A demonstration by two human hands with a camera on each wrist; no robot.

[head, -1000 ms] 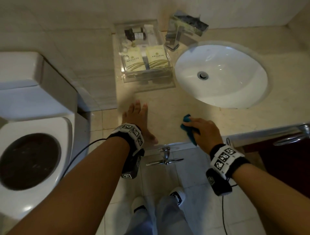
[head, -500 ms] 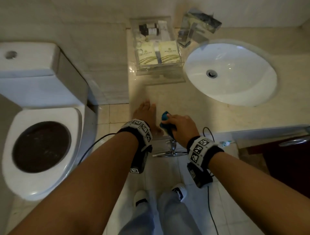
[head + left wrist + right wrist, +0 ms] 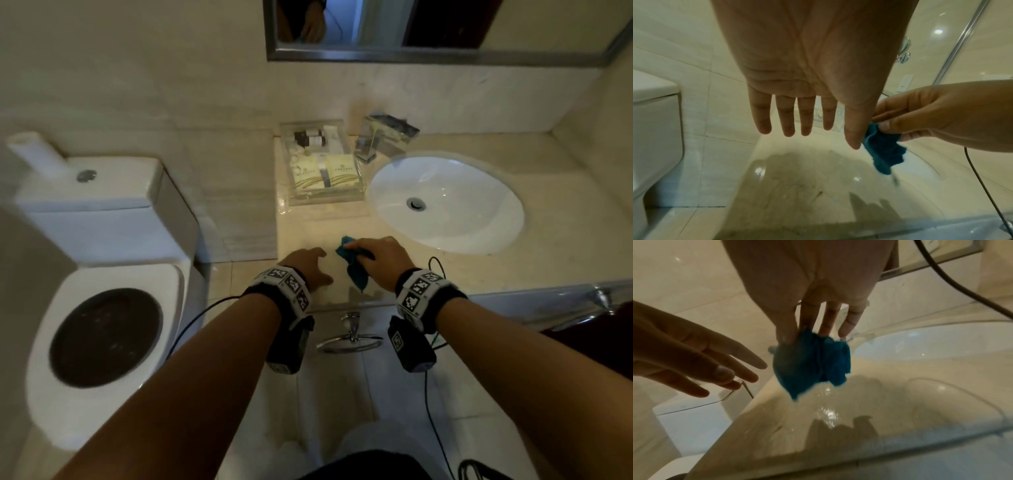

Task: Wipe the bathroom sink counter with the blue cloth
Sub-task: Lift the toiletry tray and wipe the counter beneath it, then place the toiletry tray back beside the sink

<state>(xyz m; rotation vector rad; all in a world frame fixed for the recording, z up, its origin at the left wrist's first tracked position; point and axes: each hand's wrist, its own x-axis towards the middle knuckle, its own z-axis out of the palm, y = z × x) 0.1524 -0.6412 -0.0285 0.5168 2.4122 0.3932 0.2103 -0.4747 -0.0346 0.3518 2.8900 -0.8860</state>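
The blue cloth (image 3: pixel 353 270) hangs crumpled just above the beige counter (image 3: pixel 411 274), left of the white sink (image 3: pixel 445 205). My right hand (image 3: pixel 373 257) pinches its top between thumb and fingers. In the right wrist view the cloth (image 3: pixel 812 363) dangles from the right hand (image 3: pixel 818 318) over a wet, shiny patch. My left hand (image 3: pixel 306 265) hovers flat beside it at the counter's left end, holding nothing. The left wrist view shows the left hand (image 3: pixel 805 113) with straight fingers and the cloth (image 3: pixel 884 151) close by its thumb.
A clear tray (image 3: pixel 291 198) of toiletries stands at the back left of the counter, beside the chrome faucet (image 3: pixel 383 140). A toilet (image 3: pixel 102 274) stands left of the counter. A towel ring (image 3: pixel 349 339) hangs under the front edge. A mirror (image 3: pixel 428 27) is above.
My right hand slid the cloth left along the front edge towards my left hand, then raised it off the counter. My left hand lifted from the surface. The head view pulled back.
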